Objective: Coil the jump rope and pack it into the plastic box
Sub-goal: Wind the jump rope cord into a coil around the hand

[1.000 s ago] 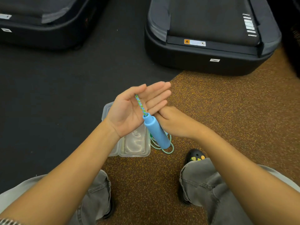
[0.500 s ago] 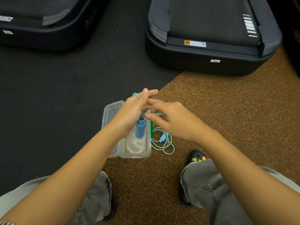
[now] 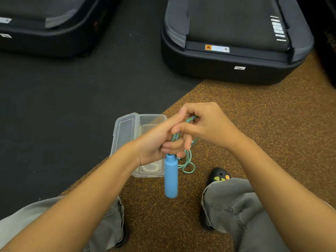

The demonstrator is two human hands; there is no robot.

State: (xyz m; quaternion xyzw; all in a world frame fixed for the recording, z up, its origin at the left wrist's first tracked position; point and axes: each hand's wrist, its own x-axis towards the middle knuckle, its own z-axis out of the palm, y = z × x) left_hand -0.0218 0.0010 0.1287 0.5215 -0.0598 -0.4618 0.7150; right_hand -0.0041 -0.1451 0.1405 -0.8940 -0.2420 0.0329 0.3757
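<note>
A blue jump rope handle [image 3: 171, 176] hangs straight down from my left hand [image 3: 160, 140], whose fingers are closed on the braided green-blue rope [image 3: 176, 136] just above it. My right hand [image 3: 205, 126] pinches the same rope a little higher, by the left fingertips. More of the rope lies in loose loops on the floor [image 3: 188, 163] beside the box. The clear plastic box [image 3: 151, 170] sits on the floor under my hands with its lid [image 3: 125, 131] folded open to the left; my hands hide part of it.
Two black treadmill bases stand ahead, one at the upper right [image 3: 234, 62] and one at the upper left [image 3: 45, 39]. The floor is black mat on the left and brown speckled rubber on the right. My knees and a black shoe [image 3: 219, 176] are below.
My left hand went from flat and open to closed on the rope. The handle swung from a slant to hanging vertical and lower. My right hand came over and took the rope above.
</note>
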